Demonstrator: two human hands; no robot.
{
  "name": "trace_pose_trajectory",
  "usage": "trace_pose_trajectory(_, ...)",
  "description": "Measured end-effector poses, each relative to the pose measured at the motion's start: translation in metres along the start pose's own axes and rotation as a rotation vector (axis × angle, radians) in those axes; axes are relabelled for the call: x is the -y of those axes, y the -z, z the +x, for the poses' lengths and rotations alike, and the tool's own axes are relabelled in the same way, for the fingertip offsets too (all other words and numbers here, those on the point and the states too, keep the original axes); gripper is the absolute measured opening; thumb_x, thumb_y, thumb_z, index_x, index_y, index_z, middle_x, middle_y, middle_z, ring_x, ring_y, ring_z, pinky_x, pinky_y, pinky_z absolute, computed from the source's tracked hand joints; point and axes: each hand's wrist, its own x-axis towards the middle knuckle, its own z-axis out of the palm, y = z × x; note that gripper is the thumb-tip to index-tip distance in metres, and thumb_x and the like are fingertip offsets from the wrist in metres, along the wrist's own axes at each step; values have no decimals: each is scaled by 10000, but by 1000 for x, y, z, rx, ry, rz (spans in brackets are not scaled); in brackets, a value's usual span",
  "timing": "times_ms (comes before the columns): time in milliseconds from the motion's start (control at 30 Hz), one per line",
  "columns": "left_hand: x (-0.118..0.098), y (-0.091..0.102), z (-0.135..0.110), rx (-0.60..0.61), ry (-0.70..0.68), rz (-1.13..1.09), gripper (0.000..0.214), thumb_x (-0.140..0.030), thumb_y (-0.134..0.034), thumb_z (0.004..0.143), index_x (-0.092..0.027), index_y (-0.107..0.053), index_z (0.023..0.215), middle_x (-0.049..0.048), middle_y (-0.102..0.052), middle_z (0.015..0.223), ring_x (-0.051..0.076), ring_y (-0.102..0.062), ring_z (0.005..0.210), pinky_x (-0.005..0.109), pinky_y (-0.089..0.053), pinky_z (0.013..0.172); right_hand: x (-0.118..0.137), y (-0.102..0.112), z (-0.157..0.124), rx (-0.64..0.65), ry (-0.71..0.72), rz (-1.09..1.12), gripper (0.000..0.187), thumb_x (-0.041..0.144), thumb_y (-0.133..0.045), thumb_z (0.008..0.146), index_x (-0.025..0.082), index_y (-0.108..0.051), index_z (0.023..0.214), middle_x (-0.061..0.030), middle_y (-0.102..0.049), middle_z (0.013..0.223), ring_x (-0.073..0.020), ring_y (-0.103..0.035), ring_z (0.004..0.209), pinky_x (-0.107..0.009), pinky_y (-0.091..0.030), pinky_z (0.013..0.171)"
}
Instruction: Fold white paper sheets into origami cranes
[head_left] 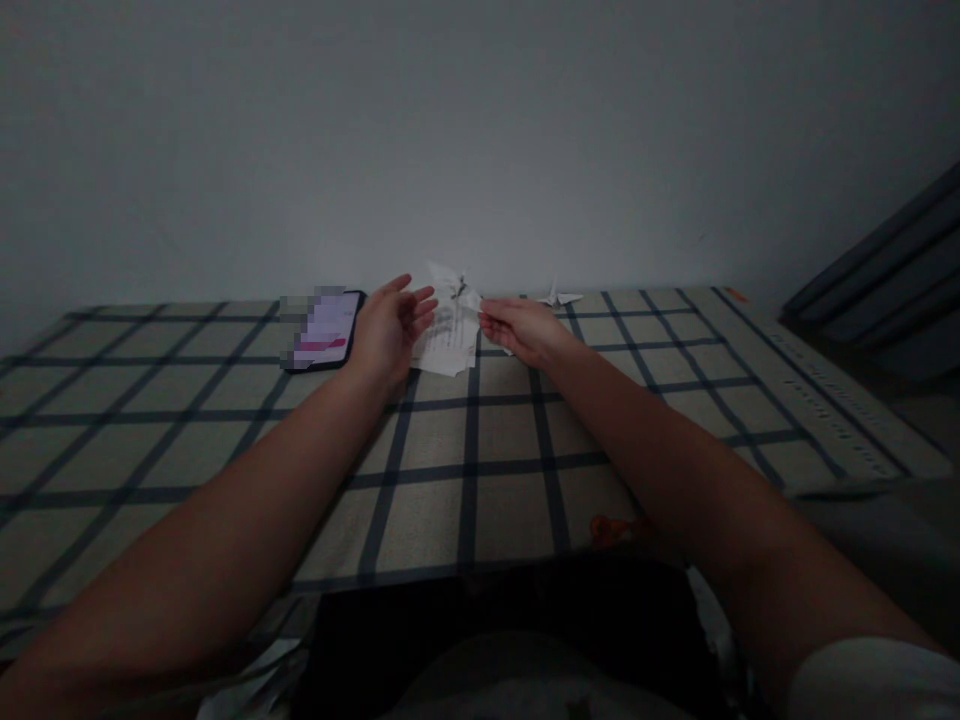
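Note:
My right hand (525, 328) pinches the right edge of a folded white paper crane (466, 290) between thumb and fingers. Just left of the crane, my left hand (386, 328) is open, palm turned inward, with its fingers apart; it holds nothing. Beneath the crane lie some sheets of printed paper (444, 350) on the checked tablecloth (502, 430). The folds of the crane are small and dim, so their detail is hard to make out. A second white paper crane (559, 298) rests on the cloth behind my right hand.
A phone (326, 335) with a lit screen, partly blurred out, lies left of my left hand. The table backs onto a plain wall (480, 140). An orange item (615, 530) is at the near edge by my right forearm. Dark folded fabric (892, 270) hangs at the right.

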Motion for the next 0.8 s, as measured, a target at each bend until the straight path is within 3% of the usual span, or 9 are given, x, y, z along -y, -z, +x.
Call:
trace_pose_trajectory(67,1,-3,-6,67,-24,53,341,-167,-713,777,-188,-630,1107,85,-727,1051,170,-708,912,249,-565,780,-2,-1,1,-71,82,33,113,50,-584,907,161,-601,899,4,-656,747,-61,-617,638,-176,-543,693)
trace_pose_trajectory(167,5,-7,-13,212,69,99,407,-143,-739,752,-188,-627,1141,88,-714,1088,176,-704,925,311,-573,829,-6,-3,2,-121,97,27,214,29,-599,881,182,-565,1027,7,-680,791,-74,-649,658,-212,-563,746)
trace_pose_trajectory(267,9,-8,-14,250,32,120,377,-157,-753,762,-188,-644,1121,62,-710,1040,151,-696,899,294,-568,836,-9,-6,1,-57,97,-22,245,41,-632,864,188,-529,1032,-2,-696,785,-94,-686,685,-238,-582,761)
trace_pose_trajectory(367,11,-6,-10,236,-7,113,319,-159,-750,765,-184,-662,1072,42,-705,988,124,-684,834,259,-563,804,-9,-8,-2,-17,90,-107,243,47,-654,853,203,-479,920,-3,-700,741,-111,-707,687,-250,-591,748)
trace_pose_trajectory(533,8,-3,-8,240,-2,148,269,-184,-743,745,-185,-695,1010,27,-701,940,113,-661,770,220,-546,718,-6,-8,-4,127,78,-311,210,146,-642,894,211,-454,827,2,-692,680,-116,-689,642,-224,-556,640)
trace_pose_trajectory(700,7,-1,-10,234,2,202,274,-196,-710,732,-209,-731,1005,28,-707,936,128,-643,775,203,-515,646,-4,0,0,32,316,-503,104,248,-649,898,219,-550,885,47,-608,638,-89,-544,528,-201,-436,526)
trace_pose_trajectory(800,8,0,-10,256,-1,256,297,-188,-691,722,-213,-753,1012,35,-703,925,142,-629,777,211,-514,614,-5,4,0,52,497,-659,217,282,-723,834,235,-640,1029,45,-578,699,-103,-510,598,-224,-430,590)
